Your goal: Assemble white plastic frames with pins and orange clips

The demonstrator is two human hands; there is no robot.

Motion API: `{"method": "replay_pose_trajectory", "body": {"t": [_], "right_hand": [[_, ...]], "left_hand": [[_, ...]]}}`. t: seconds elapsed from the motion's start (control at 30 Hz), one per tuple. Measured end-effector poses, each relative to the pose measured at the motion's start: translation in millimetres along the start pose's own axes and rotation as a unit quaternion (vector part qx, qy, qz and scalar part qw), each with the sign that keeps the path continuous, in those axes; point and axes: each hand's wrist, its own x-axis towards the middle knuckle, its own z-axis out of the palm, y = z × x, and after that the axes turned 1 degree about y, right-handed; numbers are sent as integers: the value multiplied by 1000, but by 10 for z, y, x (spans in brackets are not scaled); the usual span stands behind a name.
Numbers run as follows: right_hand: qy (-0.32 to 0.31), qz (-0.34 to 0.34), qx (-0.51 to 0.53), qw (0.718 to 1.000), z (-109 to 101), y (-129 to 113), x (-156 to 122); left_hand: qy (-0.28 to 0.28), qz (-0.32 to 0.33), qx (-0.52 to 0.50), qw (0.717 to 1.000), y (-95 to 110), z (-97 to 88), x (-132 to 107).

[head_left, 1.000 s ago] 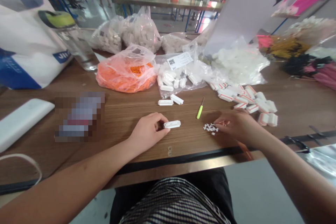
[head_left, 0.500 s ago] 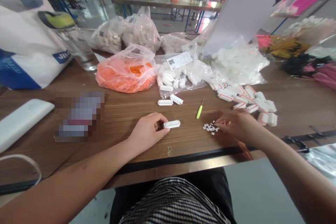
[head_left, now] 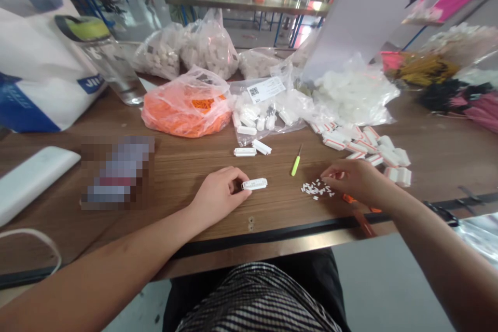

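My left hand (head_left: 218, 191) pinches one end of a white plastic connector housing (head_left: 256, 184), which lies nearly level with a row of small slots showing. My right hand (head_left: 352, 179) is at the right edge of a scatter of tiny white plastic pieces (head_left: 313, 189). Its fingers are drawn together, and whatever is between them is too small to tell. Between the hands lies a thin pick tool (head_left: 296, 166) with a yellow-green handle. Two more white housings (head_left: 245, 152) rest just beyond my left hand.
Several white housings with orange stripes (head_left: 361, 146) are piled beyond my right hand. A bag of orange parts (head_left: 187, 114) and bags of white parts (head_left: 268, 109) line the back. A bottle (head_left: 116, 72) stands left. Orange pieces (head_left: 349, 198) lie by my right wrist.
My right hand has shifted slightly right and up, uncovering more of the tiny white pieces and an orange part beneath the wrist. My left hand and its connector housing stay put.
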Motion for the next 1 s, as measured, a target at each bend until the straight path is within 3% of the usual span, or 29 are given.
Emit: {"method": "replay_pose_trajectory", "body": {"t": [0.63, 0.9, 1.0], "right_hand": [[71, -78, -100, 989, 77, -165, -112], [5, -24, -36, 999, 9, -118, -75], [8, -23, -21, 999, 8, -90, -62]], "left_hand": [[-2, 2, 5, 1000, 20, -8, 7], [-6, -2, 1, 1000, 1, -4, 3], [-6, -4, 3, 1000, -2, -7, 3]]}}
